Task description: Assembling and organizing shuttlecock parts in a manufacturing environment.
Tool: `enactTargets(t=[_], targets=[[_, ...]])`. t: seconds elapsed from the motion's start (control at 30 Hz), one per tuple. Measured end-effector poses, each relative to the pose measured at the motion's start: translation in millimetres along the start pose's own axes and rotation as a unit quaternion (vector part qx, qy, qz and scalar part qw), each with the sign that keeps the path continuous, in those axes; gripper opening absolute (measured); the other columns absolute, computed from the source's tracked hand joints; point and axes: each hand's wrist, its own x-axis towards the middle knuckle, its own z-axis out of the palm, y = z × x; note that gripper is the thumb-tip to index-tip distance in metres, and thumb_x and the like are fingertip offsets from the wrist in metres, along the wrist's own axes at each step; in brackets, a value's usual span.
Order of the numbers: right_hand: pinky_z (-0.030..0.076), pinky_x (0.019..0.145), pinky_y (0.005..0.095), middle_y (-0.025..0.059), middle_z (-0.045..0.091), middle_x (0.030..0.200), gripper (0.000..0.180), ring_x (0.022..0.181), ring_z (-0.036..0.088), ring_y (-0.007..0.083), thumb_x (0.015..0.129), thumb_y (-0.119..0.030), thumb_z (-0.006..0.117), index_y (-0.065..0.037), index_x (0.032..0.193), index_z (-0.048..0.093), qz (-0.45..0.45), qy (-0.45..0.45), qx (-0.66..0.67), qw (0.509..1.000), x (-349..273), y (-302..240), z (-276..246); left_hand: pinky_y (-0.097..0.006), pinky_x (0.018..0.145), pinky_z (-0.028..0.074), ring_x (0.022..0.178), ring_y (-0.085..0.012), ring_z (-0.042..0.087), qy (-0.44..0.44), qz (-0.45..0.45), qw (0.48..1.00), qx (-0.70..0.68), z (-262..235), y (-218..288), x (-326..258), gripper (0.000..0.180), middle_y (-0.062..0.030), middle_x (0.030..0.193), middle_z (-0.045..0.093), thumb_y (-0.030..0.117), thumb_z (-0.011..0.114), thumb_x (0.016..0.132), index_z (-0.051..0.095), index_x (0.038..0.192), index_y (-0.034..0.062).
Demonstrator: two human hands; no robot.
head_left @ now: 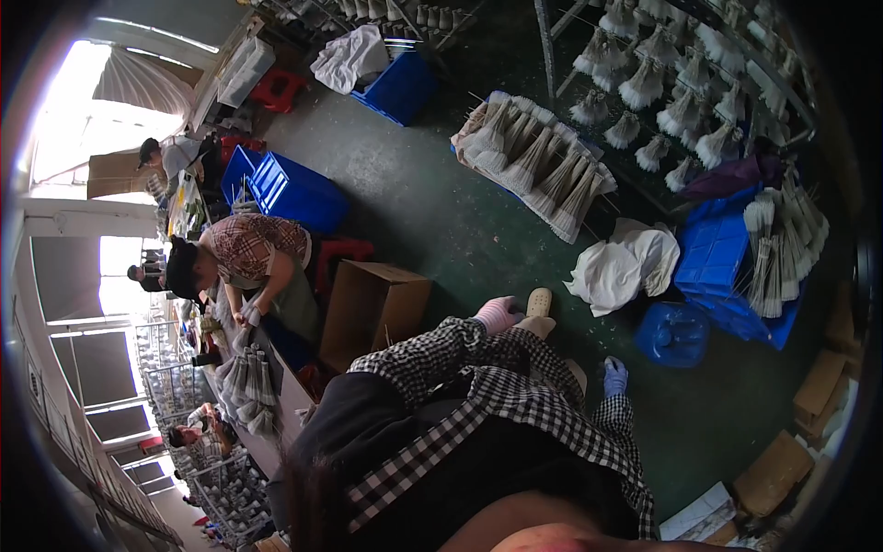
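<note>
Head view: left hand (498, 314) in a pink glove, fingers curled, nothing visibly held, just beside a beige shoe (539, 302) on the green floor (441, 221). Right hand (614, 376) in a blue glove, grip cannot be told. Open floor ahead; cardboard box (372, 304) left, white cloth bundle (625, 265) and blue crates (713, 253) right, brush bundles (538, 166) beyond.

Two gloved hands, pink (498, 314) and blue (614, 376); one open cardboard box (371, 311); two white cloth heaps (625, 265) (349, 57); one red stool (279, 89); one round blue bag (672, 334); one beige shoe (539, 302)
</note>
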Motion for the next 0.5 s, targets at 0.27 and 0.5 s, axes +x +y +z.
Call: enactTargets(t=[0.27,0.5], targets=[[0.042,0.048,0.023,0.0011,0.064,0.078,0.021,0.059,0.056,0.0087,0.093,-0.017,0.066,-0.01,0.113,0.064,-0.021,-0.205,0.191,0.96,68.5,-127.5,89.9,-0.034,0.082,0.051,0.091,-0.0211,0.065,0.214,-0.031,0.966,-0.144,-68.9,-85.3,-28.4,0.03,-0.0116,0.1,0.07,0.018,0.067,0.086,0.067,0.111,0.0022],[0.05,0.09,0.0383,0.0113,0.069,0.107,0.061,0.101,0.065,0.0253,0.08,-0.041,0.075,-0.012,0.13,0.055,-0.24,-0.135,-0.137,0.952,94.1,-333.7,233.3,-0.028,0.074,0.051,0.083,-0.0144,0.062,0.388,-0.006,0.904,-0.181,-112.0,-147.2,-108.5,0.026,-0.0072,0.097,0.069,0.011,0.066,0.089,0.066,0.113,0.0004]])
